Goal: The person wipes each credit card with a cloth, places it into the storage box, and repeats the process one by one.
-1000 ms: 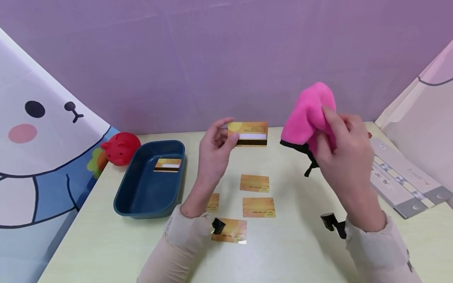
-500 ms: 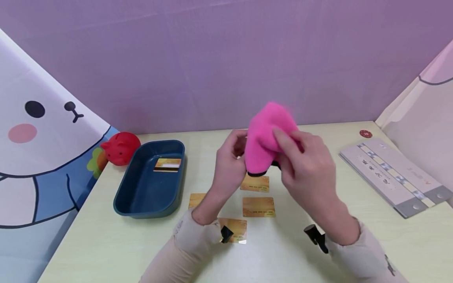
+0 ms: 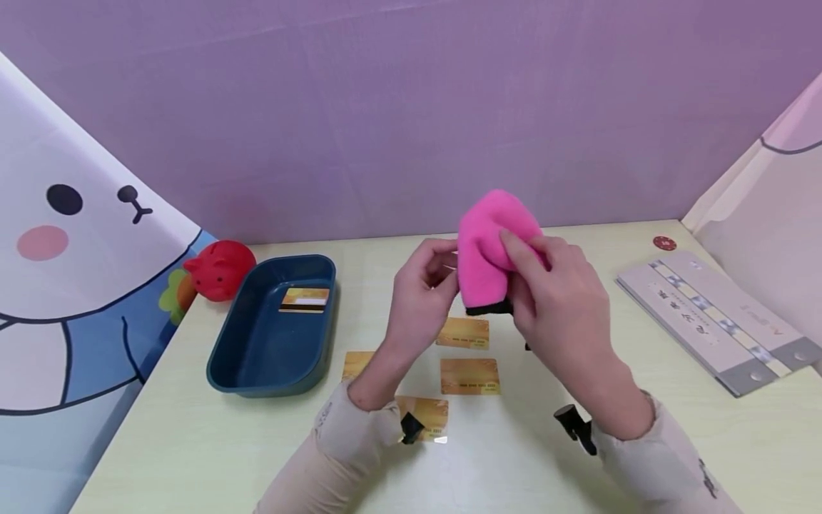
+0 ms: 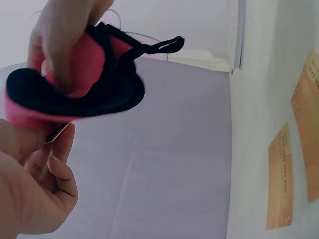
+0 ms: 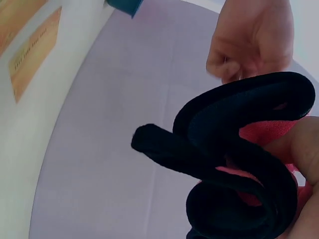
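My right hand (image 3: 561, 307) pinches a bunched, fluffy pink cloth (image 3: 484, 268) with black edging and a black hanging loop (image 4: 167, 46). The cloth hangs folded above the table, its fold and lower edge close against the left hand. Behind it, my left hand (image 3: 420, 300) holds a yellow-orange bank card between thumb and fingers; only a thin edge of the card (image 4: 60, 133) shows, in the left wrist view. In the head view the cloth hides that card. From the right wrist view, the black inner side of the folds shows, with the left hand (image 5: 251, 42) beyond.
Several orange cards lie on the table, among them one card (image 3: 469, 376) below the hands. To the left stands a blue tray (image 3: 272, 392) with another card (image 3: 305, 300) in it. A red piggy bank (image 3: 221, 271), a grey folder (image 3: 713, 321) and a red chip (image 3: 664, 243) sit nearby.
The right hand has brought the pink cloth leftward and down to the left hand, covering the card from the head view. The left hand has shifted a little right and lower.
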The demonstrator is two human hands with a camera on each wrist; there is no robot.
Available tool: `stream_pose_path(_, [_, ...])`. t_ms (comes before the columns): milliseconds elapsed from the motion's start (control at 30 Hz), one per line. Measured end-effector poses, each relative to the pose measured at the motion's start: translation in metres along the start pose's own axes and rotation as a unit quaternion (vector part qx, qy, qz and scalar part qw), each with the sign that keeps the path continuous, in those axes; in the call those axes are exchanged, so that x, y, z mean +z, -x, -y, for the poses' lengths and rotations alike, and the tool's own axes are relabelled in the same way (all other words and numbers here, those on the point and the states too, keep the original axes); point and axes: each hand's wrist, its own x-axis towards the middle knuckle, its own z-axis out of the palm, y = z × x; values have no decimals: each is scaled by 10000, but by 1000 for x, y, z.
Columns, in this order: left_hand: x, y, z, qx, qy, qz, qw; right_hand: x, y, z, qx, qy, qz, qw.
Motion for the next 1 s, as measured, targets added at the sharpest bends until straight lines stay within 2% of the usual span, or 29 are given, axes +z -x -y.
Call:
stream_pose_path(167, [-5,-2,-2,58,248,38,9997,-5,-3,-13,470,-81,-207,9986])
stream_pose_path(333, [-13,-5,-3,28,153,-10,9999,-9,-4,-28,866,59,-163,9961])
stream_pose_path(467, [-21,-8,-5,19,246,-224,9994,-14,-6,-38,1118,166,-128,9935])
stream_pose_path(567, [-26,-10,-5,15,285,-431,9987,-17,-8,-42,1188,145,-294,9924])
stream_pose_path(800, [-25,-12,0,-34,243,-556,9982,-25,-9,-33,1070,-28,-533,9928])
stream_pose_path(867, [-23,-12,2,-29,195,-563,9982,-25,-9,-27,914,-168,-554,9941])
stream_pose_path(1000, [-17,-11,8,-7,58,-501,9987,-23,-8,-16,326,-489,-442,9973])
